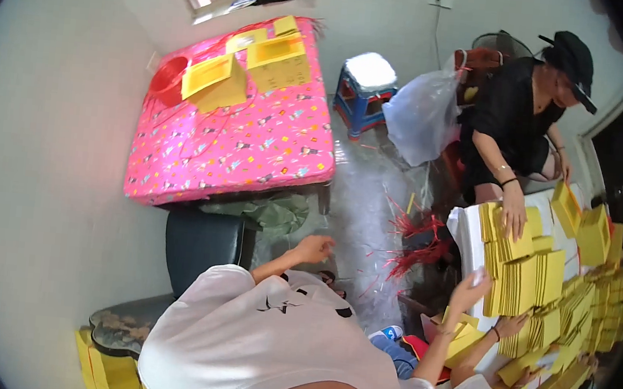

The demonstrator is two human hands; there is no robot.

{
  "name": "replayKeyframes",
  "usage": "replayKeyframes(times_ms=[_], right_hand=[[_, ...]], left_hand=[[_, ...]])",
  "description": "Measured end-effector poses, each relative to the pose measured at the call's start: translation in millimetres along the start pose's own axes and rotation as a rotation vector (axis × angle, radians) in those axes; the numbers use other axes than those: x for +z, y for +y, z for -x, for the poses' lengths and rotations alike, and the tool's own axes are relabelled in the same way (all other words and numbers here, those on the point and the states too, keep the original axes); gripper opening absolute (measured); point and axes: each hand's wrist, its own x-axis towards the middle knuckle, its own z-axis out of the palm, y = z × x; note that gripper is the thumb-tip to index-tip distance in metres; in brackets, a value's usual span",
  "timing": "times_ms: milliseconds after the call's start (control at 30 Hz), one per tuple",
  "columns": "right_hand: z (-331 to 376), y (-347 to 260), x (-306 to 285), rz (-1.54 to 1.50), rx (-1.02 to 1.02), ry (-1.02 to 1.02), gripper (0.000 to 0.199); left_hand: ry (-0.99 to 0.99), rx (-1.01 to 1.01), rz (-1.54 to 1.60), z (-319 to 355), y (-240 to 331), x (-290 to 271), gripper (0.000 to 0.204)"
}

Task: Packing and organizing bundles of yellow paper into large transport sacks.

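Note:
My left hand hangs in the air over the floor, in front of my white shirt. Its fingers are loosely bent and apart, and nothing shows in them. A black chair back stands close beside its forearm. My right hand does not show. At the right, a co-worker in a white top reaches one hand and another hand to stacks of folded yellow paper pieces. Across from them, a seated person in black rests a hand on the same stacks.
A bed-like table with a pink patterned cover holds yellow paper boxes and a red basket. Red strips lie on the floor. A blue stool with a white top and a plastic bag stand behind.

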Motion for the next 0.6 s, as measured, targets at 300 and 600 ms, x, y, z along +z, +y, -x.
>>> replayKeyframes(times_ms=[300, 600], right_hand=[[91.3, -57.5, 28.8, -0.208, -0.005, -0.286, 0.025], [-46.1, -14.2, -43.7, 0.087, 0.102, 0.236, 0.026]], left_hand=[[0.095, -0.049, 0.076, -10.5, -42.2, -29.7, 0.027], [-0.216, 0.062, 0.059, -97.3, 17.8, 8.0, 0.027]])
